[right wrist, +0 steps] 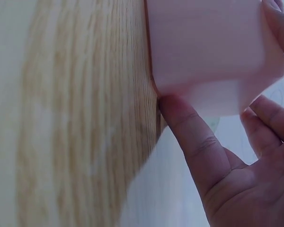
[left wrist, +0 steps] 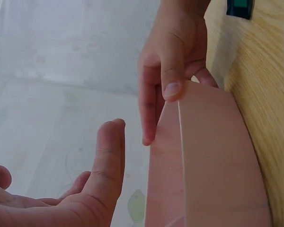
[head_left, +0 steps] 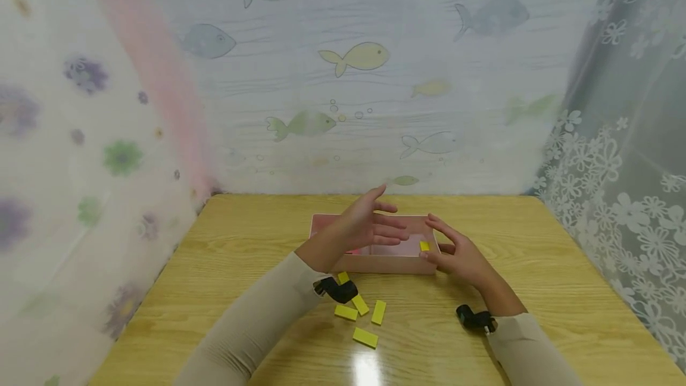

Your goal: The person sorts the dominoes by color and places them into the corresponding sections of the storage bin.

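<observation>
A pink open-topped box (head_left: 396,264) with a divider inside sits on the wooden table. My right hand (head_left: 462,260) grips its right end; in the left wrist view the thumb (left wrist: 172,87) lies on the rim near the corner. Seen from the right wrist, one fingertip (right wrist: 173,104) touches the box's lower corner. My left hand (head_left: 370,222) is over the middle of the box, fingers spread and nearly straight, holding nothing. One yellow block (head_left: 424,246) shows inside the right compartment. Part of the left compartment is hidden behind the left hand and wrist.
Several yellow blocks (head_left: 365,338) lie loose on the table (head_left: 241,267) in front of the box, one partly covered by the left wrist camera (head_left: 337,289). Behind the table hangs a curtain (head_left: 354,106) with fish drawings; more patterned curtains flank both sides.
</observation>
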Demonstrator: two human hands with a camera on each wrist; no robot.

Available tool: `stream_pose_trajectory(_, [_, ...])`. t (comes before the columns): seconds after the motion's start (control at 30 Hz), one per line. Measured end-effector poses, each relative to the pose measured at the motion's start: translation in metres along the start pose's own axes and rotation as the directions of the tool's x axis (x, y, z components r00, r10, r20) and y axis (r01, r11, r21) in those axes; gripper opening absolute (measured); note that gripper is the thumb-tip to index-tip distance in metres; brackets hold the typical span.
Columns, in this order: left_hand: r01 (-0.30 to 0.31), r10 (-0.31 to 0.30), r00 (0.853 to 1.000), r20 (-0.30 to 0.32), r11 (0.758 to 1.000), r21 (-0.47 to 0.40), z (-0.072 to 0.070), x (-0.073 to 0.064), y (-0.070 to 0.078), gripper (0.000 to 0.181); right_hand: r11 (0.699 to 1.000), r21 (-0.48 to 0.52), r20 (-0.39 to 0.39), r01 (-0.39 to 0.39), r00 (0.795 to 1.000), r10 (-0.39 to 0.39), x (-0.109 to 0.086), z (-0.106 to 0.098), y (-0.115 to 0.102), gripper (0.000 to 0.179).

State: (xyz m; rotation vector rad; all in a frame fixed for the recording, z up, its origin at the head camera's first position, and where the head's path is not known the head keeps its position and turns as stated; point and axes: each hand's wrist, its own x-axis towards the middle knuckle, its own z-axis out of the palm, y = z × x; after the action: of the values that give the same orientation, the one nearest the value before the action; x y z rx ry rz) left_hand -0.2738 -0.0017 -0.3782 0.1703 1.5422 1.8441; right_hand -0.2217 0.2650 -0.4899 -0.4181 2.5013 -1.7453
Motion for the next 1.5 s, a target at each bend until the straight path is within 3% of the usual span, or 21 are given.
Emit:
stream_pose_trajectory(0.43, [-0.086,0.087,0.996,0.011,0.995,-0.039,-0.032,-0.042,-0.018,0.077,0.999,-0.032,-0.013,0.006,1.0,-0.006,-0.001,0.0,-0.001,0.082])
stream_pose_trajectory(0.87, [-0.16,0.16,0.986,-0.041,0.987,0.021,-0.055,-0.074,-0.049,0.058,0.999,-0.042,-0.012,0.018,1.0,-0.019,-0.001,0.002,0.0,0.08])
stream_pose_trajectory(1.0, [-0.182,0.184,0.982,-0.036,0.982,0.052,-0.058,-0.08,-0.055,0.053,0.999,-0.043,-0.016,0.026,1.0,-0.027,-0.002,0.001,-0.003,0.079])
stream_pose_trajectory(1.23, [-0.159,0.164,0.985,-0.059,0.984,0.085,-0.065,-0.085,-0.07,0.04,0.999,-0.037,-0.011,0.025,1.0,-0.026,-0.004,0.001,-0.003,0.078])
stream_pose_trajectory(1.5, [-0.14,0.153,0.986,-0.059,0.974,0.179,-0.072,-0.084,-0.086,0.039,0.999,-0.041,-0.025,0.012,1.0,-0.013,-0.003,0.001,-0.003,0.079])
